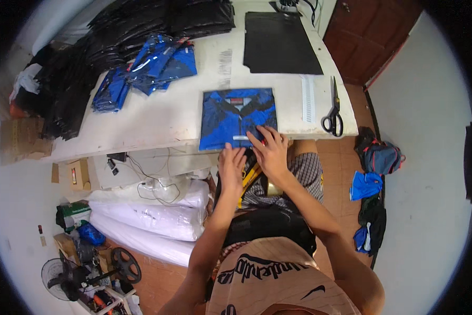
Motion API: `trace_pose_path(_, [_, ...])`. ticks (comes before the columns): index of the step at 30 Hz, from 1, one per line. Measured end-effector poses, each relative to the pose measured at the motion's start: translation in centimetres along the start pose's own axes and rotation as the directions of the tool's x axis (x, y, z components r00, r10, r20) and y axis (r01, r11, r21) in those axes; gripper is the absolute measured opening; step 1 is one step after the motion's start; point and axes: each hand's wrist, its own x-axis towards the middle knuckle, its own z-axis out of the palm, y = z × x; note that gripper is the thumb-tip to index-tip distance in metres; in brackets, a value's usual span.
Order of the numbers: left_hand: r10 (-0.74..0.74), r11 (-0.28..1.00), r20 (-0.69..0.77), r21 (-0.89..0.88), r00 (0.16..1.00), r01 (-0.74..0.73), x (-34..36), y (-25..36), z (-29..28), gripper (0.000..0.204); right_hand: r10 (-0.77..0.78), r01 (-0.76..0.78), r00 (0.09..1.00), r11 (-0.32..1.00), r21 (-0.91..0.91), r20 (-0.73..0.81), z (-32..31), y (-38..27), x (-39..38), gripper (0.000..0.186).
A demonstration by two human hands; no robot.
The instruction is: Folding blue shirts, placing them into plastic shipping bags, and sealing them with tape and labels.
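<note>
A folded blue and black collared shirt (223, 123) lies in a clear plastic bag at the table's near edge. A small white label (241, 137) sits on its lower part. My left hand (231, 167) touches the bag's near edge with its fingers stretched out. Spread over the bag's lower right corner are the fingers of my right hand (270, 155). A small red thing shows beside the right fingers, too covered to name. Below the hands, a yellow and black tool (250, 176) rests at my lap, partly hidden by my forearms.
Bagged blue shirts (160, 65) and stacks of black packets (141, 26) fill the table's left and back. To the right are a black sheet (280, 44), a strip of white labels (308, 100) and black scissors (334, 113). White wrapped rolls (157, 215) lie below.
</note>
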Motion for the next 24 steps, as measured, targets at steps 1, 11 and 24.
trace_pose_path(1, [-0.026, 0.997, 0.036, -0.073, 0.999, 0.029, 0.7, -0.3, 0.2, 0.056, -0.018, 0.018, 1.000, 1.000, 0.006, -0.012, -0.3, -0.4, -0.4, 0.047])
trace_pose_path(11, [0.435, 0.898, 0.101, -0.119, 0.895, -0.423, 1.6, 10.7, 8.1, 0.031, 0.023, -0.005, 0.995, 0.985, 0.172, -0.101, -3.5, -1.7, -2.4, 0.049])
trace_pose_path(24, [0.555, 0.809, -0.074, 0.280, 0.828, -0.517, 23.4, 19.1, -0.4, 0.042, 0.017, -0.025, 0.999, 0.941, 0.337, 0.027, -0.6, -1.6, -0.6, 0.041])
